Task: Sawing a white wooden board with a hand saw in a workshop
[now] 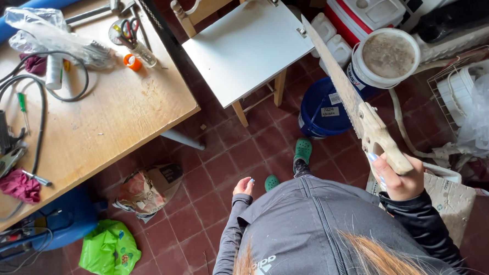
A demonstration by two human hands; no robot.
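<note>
Right hand [401, 181]: closed round the wooden handle of a saw [353, 102]. Fingers wrapped tight, painted nails showing. Saw held up and tilted, its blade running up and away from the hand, the tip ending beside the far corner of the white board [246, 46].

Left hand [243, 186]: hangs loose at the side, fingers half curled, nothing in it. It sits below the board, above the red tile floor [203, 205], well apart from the saw.

Board lies flat on a wooden chair [206, 7]. Left of the board: a wooden table [111, 116] with black cables [37, 108], a clear plastic bag [47, 33], a glass jar [127, 32] holding tools, a small orange cap [133, 62], a red rag [19, 186].

Right of the board, behind the blade: a blue bucket [323, 109] and a white bucket [386, 57] with a dirty lid. Beyond them a red and white cooler [362, 8].

Below the board on the floor: green clogs [303, 150], a crumpled paper bag [145, 191], a green plastic bag [109, 253]. Wearer in a dark grey zip jacket [309, 228].
</note>
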